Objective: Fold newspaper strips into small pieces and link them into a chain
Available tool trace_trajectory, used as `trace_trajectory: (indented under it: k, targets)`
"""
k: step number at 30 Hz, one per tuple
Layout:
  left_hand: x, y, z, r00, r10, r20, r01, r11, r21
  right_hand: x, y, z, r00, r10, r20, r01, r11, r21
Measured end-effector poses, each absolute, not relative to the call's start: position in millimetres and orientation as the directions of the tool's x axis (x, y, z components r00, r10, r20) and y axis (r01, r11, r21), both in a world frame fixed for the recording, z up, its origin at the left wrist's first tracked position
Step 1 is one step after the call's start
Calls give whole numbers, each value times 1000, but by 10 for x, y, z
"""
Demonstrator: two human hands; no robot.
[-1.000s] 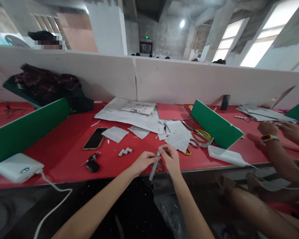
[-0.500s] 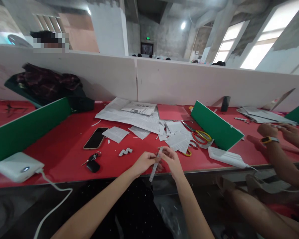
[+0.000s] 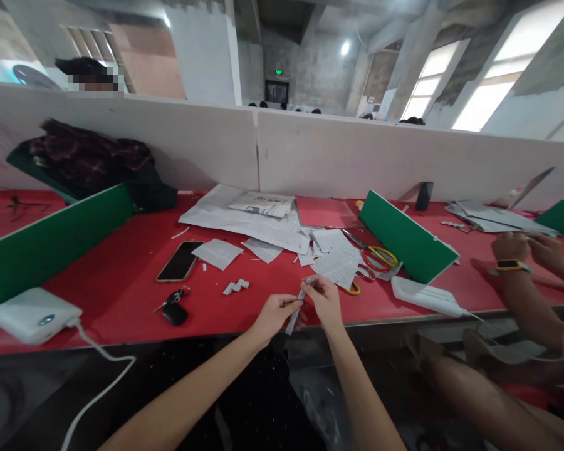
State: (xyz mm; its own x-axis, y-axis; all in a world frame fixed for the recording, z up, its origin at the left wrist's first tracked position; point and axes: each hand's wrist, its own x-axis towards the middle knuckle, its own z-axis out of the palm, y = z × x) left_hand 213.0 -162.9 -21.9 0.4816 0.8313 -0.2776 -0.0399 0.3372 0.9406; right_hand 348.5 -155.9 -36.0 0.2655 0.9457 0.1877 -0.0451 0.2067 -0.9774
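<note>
A narrow strip of printed paper (image 3: 292,321) is pinched between both hands at the table's front edge, its lower end hanging down. My left hand (image 3: 281,314) grips the strip near its middle with thumb and fingers. At the upper end, my right hand (image 3: 323,298) is closed on it too, the fingertips partly hiding the paper. A small zigzag piece of folded paper (image 3: 236,287) lies on the red table (image 3: 136,275) left of my hands. Cut paper pieces (image 3: 337,265) are piled beyond my right hand, beside scissors with yellow and red handles (image 3: 378,257).
Left of the hands lie a phone (image 3: 180,260) and keys with a black fob (image 3: 173,311). A white power bank (image 3: 36,315) with a cable sits farther left. Green dividers (image 3: 407,238) flank the space. At the right, a co-worker's hands (image 3: 529,247) are busy near a white power strip (image 3: 425,295).
My right hand has turned a little and its fingers have closed further over the strip's upper end. Less of the strip hangs below my left hand, and its lower end sits higher.
</note>
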Motion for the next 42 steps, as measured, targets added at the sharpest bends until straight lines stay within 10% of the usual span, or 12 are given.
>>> trace_trajectory:
  k: [19,27,42]
  targets:
    - [2065,-1563,-133,553,779,-294,53,320,946,3728,-1521,-290,450,871,199,-65,254,-965]
    - [1783,-1354,266,611,790,-45,317,-192,929,3606,-1899,-383,366,927,85,-154,151,-976]
    - [1858,-1355,111,583,804,118,488,-462,741,3301,-1891,-398,213,940,266,17,268,-963]
